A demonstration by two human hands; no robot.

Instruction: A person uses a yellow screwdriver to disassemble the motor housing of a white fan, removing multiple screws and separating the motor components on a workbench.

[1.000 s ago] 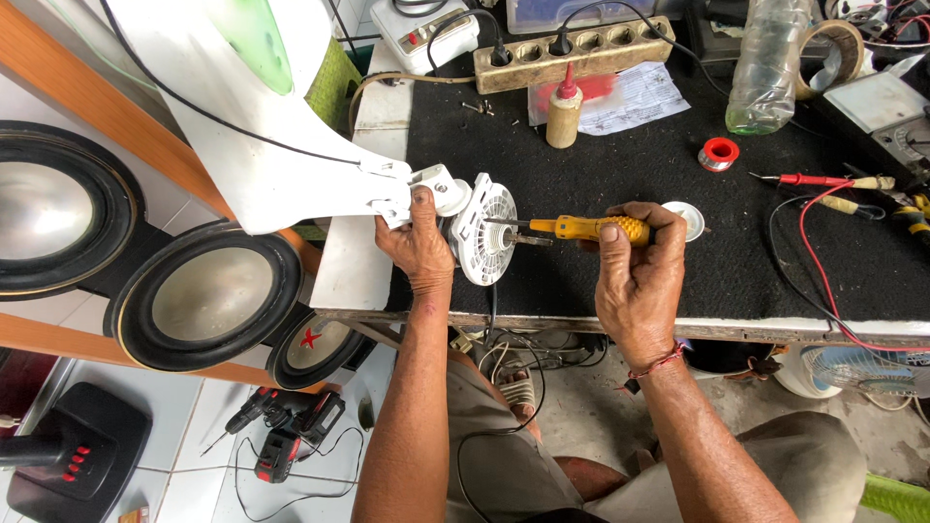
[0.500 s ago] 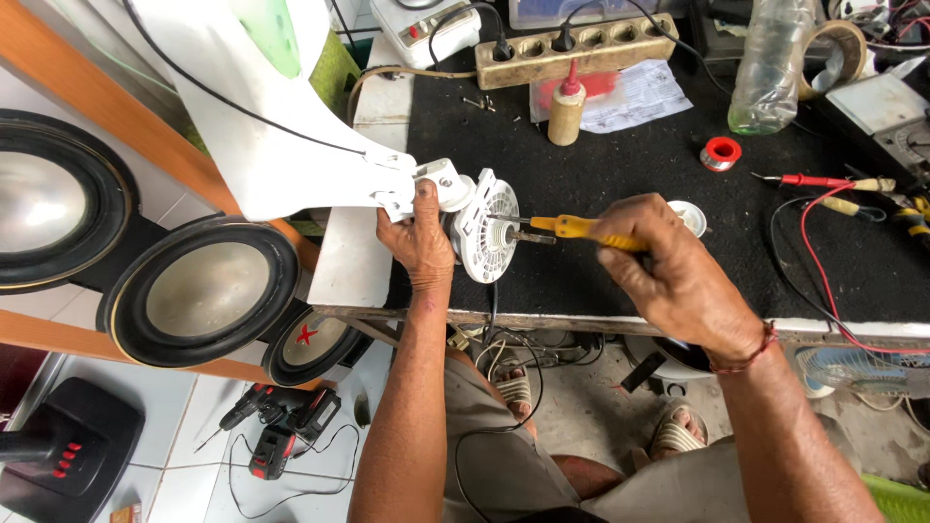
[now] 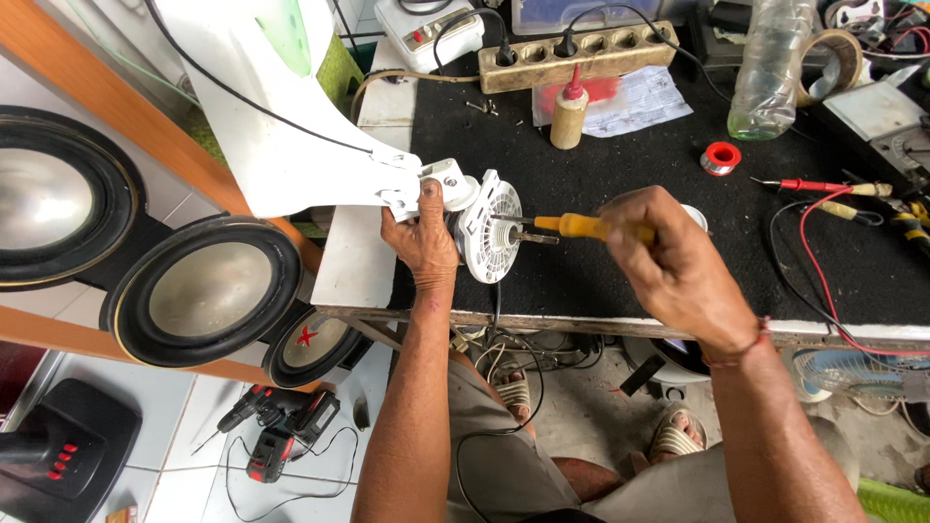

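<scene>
My left hand (image 3: 419, 232) grips the white fan motor housing (image 3: 487, 225) where it joins the white fan stand (image 3: 281, 107), which lies tilted over the bench's left end. My right hand (image 3: 668, 261) holds a yellow-handled screwdriver (image 3: 572, 226), its tip pointing left at the round ribbed face of the motor housing, beside the motor shaft. A black cable runs along the stand. All of this sits over the black mat (image 3: 620, 165) on the workbench.
On the mat: a wooden power strip (image 3: 581, 53), a small glue bottle (image 3: 569, 111), a red tape roll (image 3: 722, 157), a clear plastic bottle (image 3: 770, 68), red and yellow test probes (image 3: 833, 187). Speakers (image 3: 208, 291) stand at left; a cordless drill (image 3: 276, 426) lies on the floor.
My right hand has turned over on the screwdriver and shifted right and up, wrist now rotated. The screwdriver stays at the motor face. My left hand keeps its hold.
</scene>
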